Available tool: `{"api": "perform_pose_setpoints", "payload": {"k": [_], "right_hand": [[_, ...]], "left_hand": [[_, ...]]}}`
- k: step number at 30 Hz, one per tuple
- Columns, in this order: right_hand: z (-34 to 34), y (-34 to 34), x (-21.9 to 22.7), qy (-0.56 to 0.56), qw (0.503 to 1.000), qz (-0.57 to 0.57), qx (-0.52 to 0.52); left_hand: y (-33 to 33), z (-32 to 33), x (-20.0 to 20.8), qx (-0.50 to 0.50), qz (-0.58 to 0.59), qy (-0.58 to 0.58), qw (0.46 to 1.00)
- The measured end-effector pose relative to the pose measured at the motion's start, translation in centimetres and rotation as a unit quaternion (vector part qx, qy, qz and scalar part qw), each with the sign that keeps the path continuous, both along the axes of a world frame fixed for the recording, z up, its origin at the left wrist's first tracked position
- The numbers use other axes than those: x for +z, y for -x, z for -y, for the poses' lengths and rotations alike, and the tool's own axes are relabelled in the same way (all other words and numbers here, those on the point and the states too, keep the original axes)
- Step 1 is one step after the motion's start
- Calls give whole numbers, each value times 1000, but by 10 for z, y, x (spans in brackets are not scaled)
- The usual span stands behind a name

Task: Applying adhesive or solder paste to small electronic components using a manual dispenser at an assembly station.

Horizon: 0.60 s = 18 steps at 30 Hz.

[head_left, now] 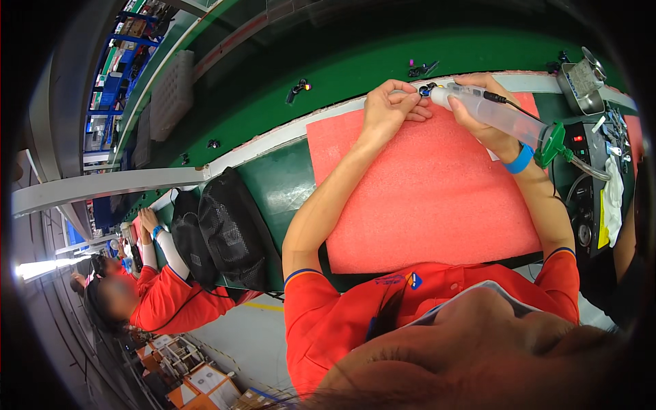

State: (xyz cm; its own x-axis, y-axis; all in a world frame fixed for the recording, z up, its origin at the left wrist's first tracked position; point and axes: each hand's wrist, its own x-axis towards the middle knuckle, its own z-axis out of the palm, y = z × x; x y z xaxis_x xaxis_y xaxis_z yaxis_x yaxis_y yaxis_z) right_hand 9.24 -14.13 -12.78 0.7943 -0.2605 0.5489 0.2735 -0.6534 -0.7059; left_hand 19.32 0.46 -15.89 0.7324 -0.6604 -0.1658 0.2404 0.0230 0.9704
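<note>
- The green worktop [288, 174] carried the job; working near its far edge, the person would have done well to keep both wrists steady.
- The pink foam sheet [430, 198] lay below the forearms, a soft surface that probably suited a dropped piece better than bare worktop.
- The translucent dispenser [509, 117] slanted down to the right toward its green cap [551, 145]; good handling likely meant steering it by the barrel and letting the hose [589, 168] hang without tugging.
- The right hand [486, 113] was wrapped around the dispenser near its white nozzle end, a sensible grip for fine aim.
- The left hand [391, 111] appeared to pinch the small dark part at its fingertips.
- The small dark part [426, 89] sat between the hands, at the nozzle; contact could not be told, so slow, light alignment seemed wisest.
</note>
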Motion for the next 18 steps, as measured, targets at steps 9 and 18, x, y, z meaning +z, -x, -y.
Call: {"api": "perform_pose_setpoints", "payload": {"k": [9,18], "right_hand": [[-1,1,4,-9,1000,-5,7],[0,1,8,18,1000,-1,11]], "left_hand": [[1,0,-1,0,7,5,1000],[1,1,-2,5,9,12,1000]]}}
